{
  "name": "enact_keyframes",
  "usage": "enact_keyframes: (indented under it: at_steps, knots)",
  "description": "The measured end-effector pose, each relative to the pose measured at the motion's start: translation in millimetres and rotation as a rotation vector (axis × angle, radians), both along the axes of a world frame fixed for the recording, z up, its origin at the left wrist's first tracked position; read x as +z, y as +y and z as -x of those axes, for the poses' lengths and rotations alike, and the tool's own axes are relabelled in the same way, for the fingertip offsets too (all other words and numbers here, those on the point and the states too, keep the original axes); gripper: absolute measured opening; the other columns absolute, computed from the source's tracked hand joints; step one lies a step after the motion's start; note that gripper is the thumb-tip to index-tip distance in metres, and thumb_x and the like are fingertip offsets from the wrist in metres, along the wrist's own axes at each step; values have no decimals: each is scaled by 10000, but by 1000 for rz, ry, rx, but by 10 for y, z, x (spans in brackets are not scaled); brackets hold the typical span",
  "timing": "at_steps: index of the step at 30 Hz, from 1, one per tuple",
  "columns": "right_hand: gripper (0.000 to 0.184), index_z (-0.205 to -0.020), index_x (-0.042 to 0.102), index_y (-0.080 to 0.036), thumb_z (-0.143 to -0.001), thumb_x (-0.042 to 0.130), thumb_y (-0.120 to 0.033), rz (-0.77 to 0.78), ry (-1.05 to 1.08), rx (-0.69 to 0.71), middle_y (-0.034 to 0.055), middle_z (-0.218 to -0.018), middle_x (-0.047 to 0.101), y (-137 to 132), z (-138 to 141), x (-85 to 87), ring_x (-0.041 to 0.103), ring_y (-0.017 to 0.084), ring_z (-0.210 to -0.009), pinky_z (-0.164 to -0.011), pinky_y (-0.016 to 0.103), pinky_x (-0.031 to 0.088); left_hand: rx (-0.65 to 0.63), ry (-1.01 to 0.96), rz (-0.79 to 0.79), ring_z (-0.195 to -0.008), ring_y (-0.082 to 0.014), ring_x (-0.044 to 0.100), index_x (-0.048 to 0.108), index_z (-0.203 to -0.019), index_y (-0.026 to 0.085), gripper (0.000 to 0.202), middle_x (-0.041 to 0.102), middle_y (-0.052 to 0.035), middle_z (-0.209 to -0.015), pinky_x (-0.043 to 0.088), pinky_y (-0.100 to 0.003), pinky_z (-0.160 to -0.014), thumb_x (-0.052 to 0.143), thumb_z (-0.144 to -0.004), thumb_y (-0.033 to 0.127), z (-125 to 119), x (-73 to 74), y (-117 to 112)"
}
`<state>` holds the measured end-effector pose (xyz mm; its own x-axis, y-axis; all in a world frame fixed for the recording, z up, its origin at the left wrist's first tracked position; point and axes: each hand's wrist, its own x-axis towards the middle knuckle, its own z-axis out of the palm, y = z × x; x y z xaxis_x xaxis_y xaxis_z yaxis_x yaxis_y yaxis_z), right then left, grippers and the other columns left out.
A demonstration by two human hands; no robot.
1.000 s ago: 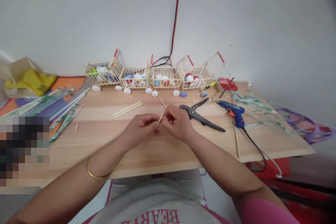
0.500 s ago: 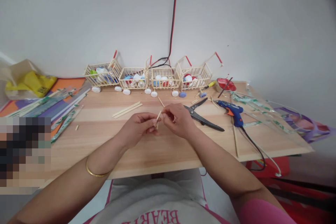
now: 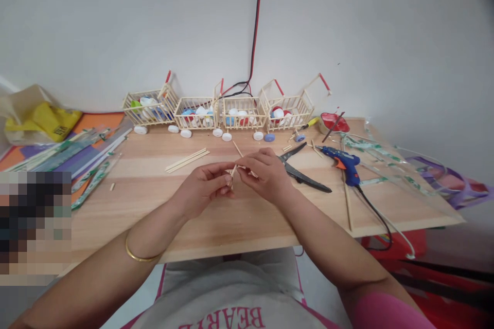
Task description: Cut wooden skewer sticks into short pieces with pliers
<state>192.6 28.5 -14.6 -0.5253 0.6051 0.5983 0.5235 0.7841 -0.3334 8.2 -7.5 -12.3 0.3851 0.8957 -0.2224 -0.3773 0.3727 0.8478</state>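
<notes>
My left hand [image 3: 203,187] and my right hand [image 3: 262,174] meet above the middle of the wooden board [image 3: 239,216]. Both pinch short thin wooden sticks [image 3: 233,170] between their fingertips; the sticks cross where the hands touch. A gold bangle sits on my left wrist. Black scissors [image 3: 304,177] lie just right of my right hand. A small bundle of long sticks [image 3: 187,159] lies on the board beyond my left hand.
Several stick carts [image 3: 219,112] filled with bottle caps stand along the wall. A blue glue gun [image 3: 345,162] with its cord, a red lid [image 3: 334,123] and plastic wrappers [image 3: 380,164] lie at right. Coloured sheets [image 3: 65,157] and a yellow bag [image 3: 42,119] are at left.
The small stick piece between my fingertips has turned from upright to lower and crossed. My right hand has shifted slightly over it. Nothing else has moved.
</notes>
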Motion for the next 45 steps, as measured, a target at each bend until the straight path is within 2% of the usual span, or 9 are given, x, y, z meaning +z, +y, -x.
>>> enact_keyframes:
  at_steps: [5,13,21,27,29,33,40,42,45]
  knots:
    - [153,-932,610,-214,-870,470,-203,-108,-121,1,45,-902,689,-18,0,3,587,142,-769,-745,327,324,6,5,20,-528,-43,437,643,-1036,155,358,581,-8,-748,525,-328,-625,696,-684,193,-18,16,-14]
    - [224,-660,558,-175,-847,436,-164,-233,-261,-52,5,-655,599,-42,75,24,464,112,-611,-715,294,302,-24,37,41,-531,-40,413,662,-1001,150,326,544,13,-709,509,-317,-627,700,-687,225,-33,19,-32]
    - [171,-623,513,-181,-783,462,-147,-274,-173,-101,3,-607,523,-7,67,-24,425,130,-607,-708,283,327,-52,108,-42,-549,-44,451,651,-1056,165,356,578,3,-761,509,-300,-643,682,-706,221,-39,18,-38]
    - [92,-664,492,-180,-694,480,-94,-80,88,-248,-3,-601,493,94,-109,77,447,136,-605,-624,259,344,-21,101,-42,-540,-50,504,668,-997,159,318,592,14,-715,536,-302,-642,707,-683,193,-13,-9,-34]
    - [90,-682,488,-177,-692,466,-90,37,162,-146,-8,-608,487,48,-112,133,443,124,-587,-594,244,344,46,45,-2,-542,-46,504,673,-938,134,259,598,8,-707,547,-312,-668,706,-687,188,10,5,2]
    - [117,-670,466,-180,-748,406,-116,266,167,240,-13,-603,465,-142,-15,198,432,106,-573,-582,230,345,96,-32,65,-599,-68,564,658,-835,108,153,611,-10,-698,551,-268,-669,699,-699,166,62,21,71]
    - [277,-588,498,-172,-827,539,-306,611,-135,849,-34,-549,500,-282,91,90,460,69,-542,-586,190,363,94,-45,44,-638,-86,600,609,-849,118,112,645,-37,-798,542,-243,-649,647,-750,155,74,19,95]
    - [240,-632,548,-166,-818,565,-317,624,-92,739,-24,-585,543,-260,87,88,477,70,-559,-570,188,358,96,-42,22,-643,-89,599,590,-848,131,100,650,-39,-814,534,-245,-650,634,-761,154,76,26,98]
    - [232,-676,571,-156,-824,559,-333,583,141,251,-15,-587,549,-220,82,129,452,76,-537,-519,195,336,82,-42,-12,-658,-90,590,581,-828,132,71,639,-32,-803,522,-255,-673,618,-774,159,75,28,90]
